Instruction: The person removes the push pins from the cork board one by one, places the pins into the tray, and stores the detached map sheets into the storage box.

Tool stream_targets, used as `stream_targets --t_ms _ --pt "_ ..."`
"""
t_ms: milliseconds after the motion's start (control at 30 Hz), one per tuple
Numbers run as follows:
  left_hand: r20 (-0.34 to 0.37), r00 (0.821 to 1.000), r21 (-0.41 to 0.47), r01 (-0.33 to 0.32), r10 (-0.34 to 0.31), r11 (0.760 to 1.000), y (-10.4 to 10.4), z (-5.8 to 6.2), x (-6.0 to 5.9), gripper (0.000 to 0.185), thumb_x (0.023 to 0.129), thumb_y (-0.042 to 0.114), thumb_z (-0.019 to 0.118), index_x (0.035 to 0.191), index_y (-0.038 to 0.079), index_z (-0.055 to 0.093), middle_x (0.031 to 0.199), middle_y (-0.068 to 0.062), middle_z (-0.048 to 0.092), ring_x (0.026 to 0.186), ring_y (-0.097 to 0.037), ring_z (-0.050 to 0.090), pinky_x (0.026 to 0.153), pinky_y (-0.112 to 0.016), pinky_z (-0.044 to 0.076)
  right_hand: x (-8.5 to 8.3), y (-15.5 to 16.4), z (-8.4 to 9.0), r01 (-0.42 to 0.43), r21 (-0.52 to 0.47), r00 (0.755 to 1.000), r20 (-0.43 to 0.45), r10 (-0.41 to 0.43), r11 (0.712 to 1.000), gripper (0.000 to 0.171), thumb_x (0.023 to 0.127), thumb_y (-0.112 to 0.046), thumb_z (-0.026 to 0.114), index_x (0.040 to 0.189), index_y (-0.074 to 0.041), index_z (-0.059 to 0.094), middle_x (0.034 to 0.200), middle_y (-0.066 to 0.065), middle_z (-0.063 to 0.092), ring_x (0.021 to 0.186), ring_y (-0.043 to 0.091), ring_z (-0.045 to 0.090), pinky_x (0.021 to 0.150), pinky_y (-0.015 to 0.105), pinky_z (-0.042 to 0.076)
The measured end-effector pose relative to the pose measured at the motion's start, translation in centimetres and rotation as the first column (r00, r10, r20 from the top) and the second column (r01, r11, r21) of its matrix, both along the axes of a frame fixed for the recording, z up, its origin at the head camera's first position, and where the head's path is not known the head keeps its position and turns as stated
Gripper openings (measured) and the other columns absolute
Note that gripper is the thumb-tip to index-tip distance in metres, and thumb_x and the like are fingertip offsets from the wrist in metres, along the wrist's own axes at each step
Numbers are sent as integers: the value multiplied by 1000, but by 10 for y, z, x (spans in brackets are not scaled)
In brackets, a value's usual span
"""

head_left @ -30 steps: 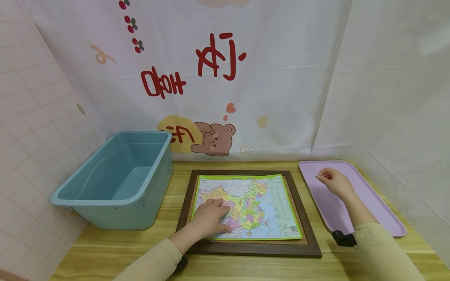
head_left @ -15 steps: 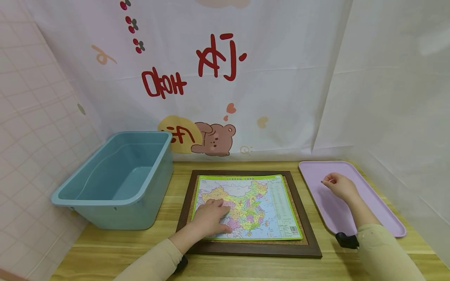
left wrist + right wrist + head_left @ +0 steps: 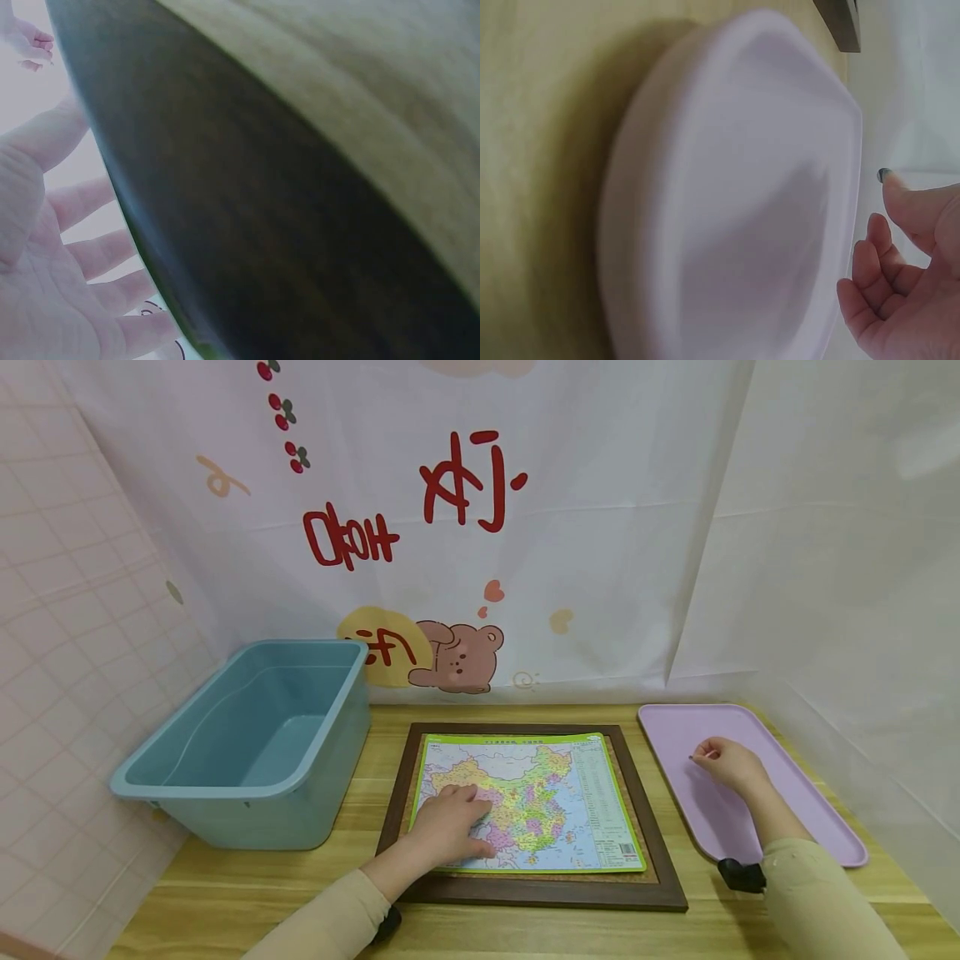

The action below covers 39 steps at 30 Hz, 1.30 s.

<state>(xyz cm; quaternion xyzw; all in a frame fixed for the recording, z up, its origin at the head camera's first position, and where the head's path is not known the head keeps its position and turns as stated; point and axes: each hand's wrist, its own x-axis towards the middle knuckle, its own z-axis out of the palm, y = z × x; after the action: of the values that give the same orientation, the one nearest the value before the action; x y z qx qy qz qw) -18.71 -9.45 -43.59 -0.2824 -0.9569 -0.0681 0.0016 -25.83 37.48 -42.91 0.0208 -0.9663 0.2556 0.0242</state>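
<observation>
Where the hands are: my left hand (image 3: 448,823) lies flat on the map puzzle (image 3: 542,793), fingers straight and spread. My right hand (image 3: 731,765) hangs just over the purple tray (image 3: 813,814), fingers loosely curled.
Right hand's load: the wrist view shows thumb and fingers apart with nothing between them. The dark speck at the thumb tip looks like a painted nail, not a piece.
Map puzzle: it sits inside the dark wooden frame (image 3: 525,892) at the middle of the table (image 3: 540,937), between the blue tub (image 3: 247,760) and the tray.
Step in hand: I judge that the left hand is steadying or feeling out the map's western side while the right idles at the tray.
Next move calls for: fingertips working at a piece's edge and the board kept from sliding. The right hand is free to help.
Hard to make out: the left palm covers part of the map. I cannot tell whether any piece is loose. The left wrist view is mostly blurred frame edge. The tub's near floor is hidden by its wall.
</observation>
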Motion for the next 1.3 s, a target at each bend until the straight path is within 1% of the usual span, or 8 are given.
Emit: stream_targets --t_ms 200,333,500,667,1000,1300 --pt "11 1000 -8 -8 9 1000 0 -1 0 65 79 56 77 129 16 67 137 -14 56 121 -37 52 86 -55 50 0 3 -5 -3 13 1000 19 3 1000 14 92 -15 62 86 -2 60 84 13 64 73 20 53 66 36 40" --pt "8 1000 -13 -7 7 1000 0 -1 0 64 78 56 77 128 16 68 135 -13 57 119 -36 53 84 -54 51 -1 4 -6 -6 24 1000 28 5 1000 15 92 -14 63 84 -2 60 82 12 64 71 18 52 66 36 39" --pt "5 1000 -15 -6 6 1000 0 1 0 64 78 56 77 127 17 68 133 -12 58 118 -36 53 83 -54 51 -1 5 -6 5 37 997 76 -8 999 17 93 -16 62 82 -3 59 80 11 62 71 21 51 67 37 39" --pt "1 1000 -8 -2 2 1000 0 2 1 63 78 57 77 127 17 68 133 -13 58 118 -36 53 82 -54 51 -1 7 -7 6 56 993 116 -13 998 17 92 -18 62 81 -4 59 76 6 59 70 21 50 66 37 38" --pt "7 1000 -10 -3 3 1000 0 0 0 64 79 57 76 128 17 67 137 -14 56 121 -37 52 85 -55 51 0 7 -10 -8 75 994 111 0 997 18 91 -19 62 80 -5 59 74 4 59 70 21 50 67 38 38" --pt "-3 1000 -20 0 0 1000 0 -1 -1 62 79 57 76 126 18 68 133 -12 58 118 -35 53 82 -53 52 2 3 -7 -13 106 996 94 3 994 18 91 -18 64 78 -6 59 73 5 59 70 22 51 68 41 40"
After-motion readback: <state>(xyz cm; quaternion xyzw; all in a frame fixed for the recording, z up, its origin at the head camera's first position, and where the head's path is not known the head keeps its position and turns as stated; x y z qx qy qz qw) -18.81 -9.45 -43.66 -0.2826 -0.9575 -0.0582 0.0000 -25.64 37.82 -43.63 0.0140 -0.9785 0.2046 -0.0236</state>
